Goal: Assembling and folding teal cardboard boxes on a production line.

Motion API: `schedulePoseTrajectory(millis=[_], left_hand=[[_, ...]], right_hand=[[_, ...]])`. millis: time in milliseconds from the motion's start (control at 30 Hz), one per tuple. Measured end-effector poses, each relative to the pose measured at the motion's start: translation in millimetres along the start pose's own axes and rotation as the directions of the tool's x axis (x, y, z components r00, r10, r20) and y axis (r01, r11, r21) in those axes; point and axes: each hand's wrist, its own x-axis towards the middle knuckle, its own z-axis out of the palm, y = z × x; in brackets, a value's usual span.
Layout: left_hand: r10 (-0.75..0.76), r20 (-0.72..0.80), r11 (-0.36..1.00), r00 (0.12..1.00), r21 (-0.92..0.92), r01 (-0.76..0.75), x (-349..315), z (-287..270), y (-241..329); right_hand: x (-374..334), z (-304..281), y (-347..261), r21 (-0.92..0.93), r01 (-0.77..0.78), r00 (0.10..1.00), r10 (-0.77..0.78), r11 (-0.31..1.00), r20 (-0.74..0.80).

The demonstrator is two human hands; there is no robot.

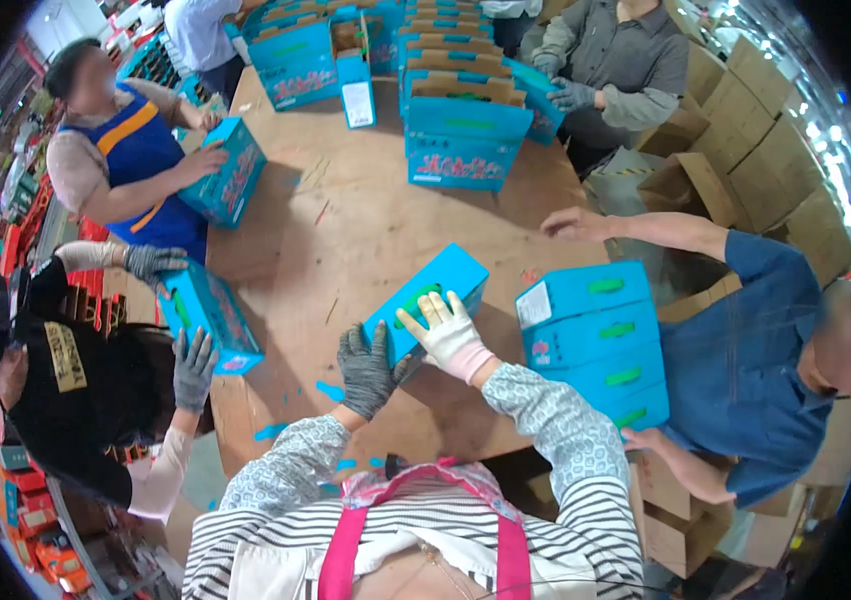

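Observation:
A blue carton box (456, 268) with a green handle strip (429, 294) on top lies at a slant on the table in front of me. My left hand (369, 374), in a dark grey glove, grips the box's near left end, its fingers on the side and top edge. Over the handle strip rests my right hand (442, 332), in a cream-white glove, its fingers spread across the box top. The palm side of both hands is hidden.
On the wooden table (325, 230), a row of similar blue boxes (595, 345) stands at right beside a co-worker in a dark blue shirt. Two people at left handle blue boxes (213, 318). More boxes (470, 130) line the far end. Cardboard cartons (780, 135) stack behind.

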Motion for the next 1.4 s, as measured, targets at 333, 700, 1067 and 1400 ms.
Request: schedulePoseTrajectory(millis=[333,700,1067,1400], left_hand=[[0.517,0.280,0.813,0.809,-0.456,-0.362,244,98,66],[0.229,0.155,0.904,0.961,0.332,-0.269,505,69,13],[0.619,0.469,0.733,0.630,-0.057,-0.678,201,-21,-17],[0.544,0.798,0.819,0.259,-0.572,0.044,55,-140,-57]], right_hand=[[32,2,238,-0.067,-0.215,0.908,0.225,0.974,0.353],[-41,38,290,-0.352,-0.552,0.779,0.618,0.756,0.108],[-10,-103,123,0.024,-0.064,0.997,0.065,0.998,-0.045],[32,-89,24,0.590,-0.212,0.483,-0.442,0.779,0.756]])
